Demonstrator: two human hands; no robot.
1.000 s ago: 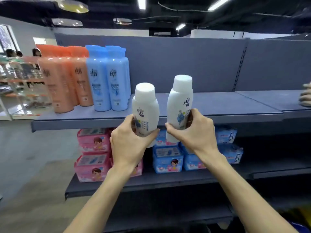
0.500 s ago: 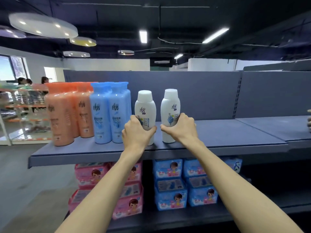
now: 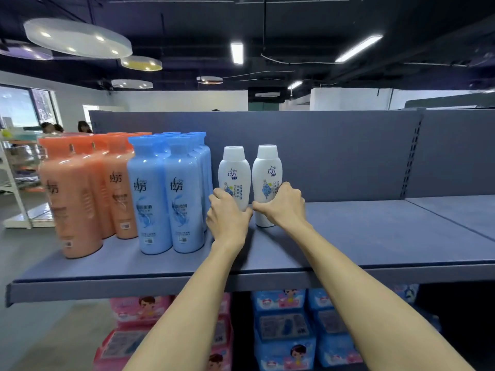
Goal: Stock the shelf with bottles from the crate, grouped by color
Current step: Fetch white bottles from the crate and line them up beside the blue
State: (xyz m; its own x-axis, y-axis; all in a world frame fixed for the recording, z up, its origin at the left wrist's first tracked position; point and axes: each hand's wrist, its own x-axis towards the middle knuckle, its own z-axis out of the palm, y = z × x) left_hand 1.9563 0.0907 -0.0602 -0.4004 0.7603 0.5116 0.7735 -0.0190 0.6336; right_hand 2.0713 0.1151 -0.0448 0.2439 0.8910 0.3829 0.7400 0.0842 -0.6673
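Bottles: left hand (image 3: 227, 218) and right hand (image 3: 281, 207) each wrapped round a white bottle's (image 3: 234, 174) lower body, right of blue bottles (image 3: 166, 194); rigid, smooth, likely light plastic.

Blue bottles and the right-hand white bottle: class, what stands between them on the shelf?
In the head view, the left white bottle, gripped by the left hand; the right hand holds the right-hand white bottle.

Lower shelf and ceiling noted.
Pink packs (image 3: 139, 311) stacked left, blue packs (image 3: 284, 325) right; round ceiling lamps (image 3: 77, 38) and strip lights (image 3: 237, 53) lit.
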